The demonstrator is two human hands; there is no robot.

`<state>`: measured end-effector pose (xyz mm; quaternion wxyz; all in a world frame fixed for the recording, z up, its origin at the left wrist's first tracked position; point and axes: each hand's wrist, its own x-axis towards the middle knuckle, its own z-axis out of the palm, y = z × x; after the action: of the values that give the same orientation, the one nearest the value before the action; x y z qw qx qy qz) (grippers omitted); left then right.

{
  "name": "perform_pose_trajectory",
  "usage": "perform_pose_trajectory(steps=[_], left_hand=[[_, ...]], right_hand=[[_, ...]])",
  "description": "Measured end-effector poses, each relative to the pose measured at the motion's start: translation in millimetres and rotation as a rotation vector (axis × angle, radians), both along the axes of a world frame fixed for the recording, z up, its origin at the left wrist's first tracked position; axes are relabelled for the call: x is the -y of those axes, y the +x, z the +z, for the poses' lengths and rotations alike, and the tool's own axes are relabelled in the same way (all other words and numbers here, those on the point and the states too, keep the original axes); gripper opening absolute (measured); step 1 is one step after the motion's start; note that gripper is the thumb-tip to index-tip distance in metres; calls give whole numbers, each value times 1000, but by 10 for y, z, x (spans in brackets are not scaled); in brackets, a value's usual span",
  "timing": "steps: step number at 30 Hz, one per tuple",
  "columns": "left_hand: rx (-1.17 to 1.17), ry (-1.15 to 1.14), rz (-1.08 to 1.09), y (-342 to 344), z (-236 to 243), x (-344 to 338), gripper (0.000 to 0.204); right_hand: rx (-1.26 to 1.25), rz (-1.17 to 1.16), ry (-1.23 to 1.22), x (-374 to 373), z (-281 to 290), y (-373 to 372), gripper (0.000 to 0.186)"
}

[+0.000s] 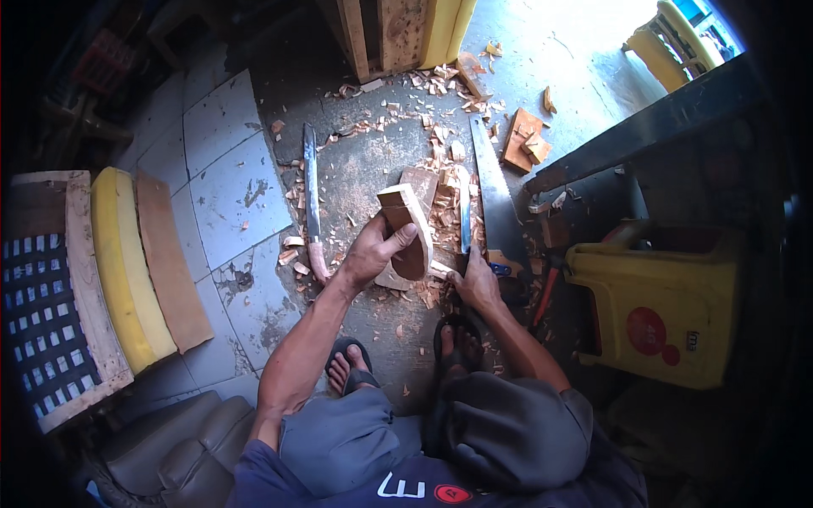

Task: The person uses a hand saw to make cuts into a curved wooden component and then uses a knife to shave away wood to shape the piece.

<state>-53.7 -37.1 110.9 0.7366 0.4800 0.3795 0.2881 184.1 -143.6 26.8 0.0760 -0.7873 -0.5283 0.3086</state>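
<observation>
Here left hand (368,252) grips wood (412,260); right hand (479,284) by blade (465,216), grip unclear; red label (646,335) on yellow plastic (648,286)

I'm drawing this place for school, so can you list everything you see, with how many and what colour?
Wooden piece: one, brown, pale edge, in left hand
Handled blade: one, grey, floor left
Narrow blade: one, bluish, by right hand
Saw: one, grey, right of narrow blade
Shavings: uncountable, pale orange, floor
Wood offcuts: several, brown, beyond saw
Red-handled tool: one, red, right
Plastic things: two, yellow, right and top right
Slab: one, yellow, left
Board: one, brown, beside slab
Tiles: several, pale, left
Dark rim: unclear
Sandals: two, dark, on feet
Left hand: one, bare, centre
Right hand: one, bare, right of centre
</observation>
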Motion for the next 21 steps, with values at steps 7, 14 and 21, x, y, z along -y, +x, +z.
perform_pose_trajectory(steps=[7, 14, 21], left_hand=[[-135, 23, 45, -101, 55, 63, 49], [-513, 367, 165, 135, -320, 245, 41], [-531, 427, 212, 148, -392, 320, 41]], right_hand=[[-179, -245, 53, 48, 147, 29, 33], [-454, -194, 399, -96, 818, -367, 17], [-457, 74, 579, -186, 845, -760, 39]])
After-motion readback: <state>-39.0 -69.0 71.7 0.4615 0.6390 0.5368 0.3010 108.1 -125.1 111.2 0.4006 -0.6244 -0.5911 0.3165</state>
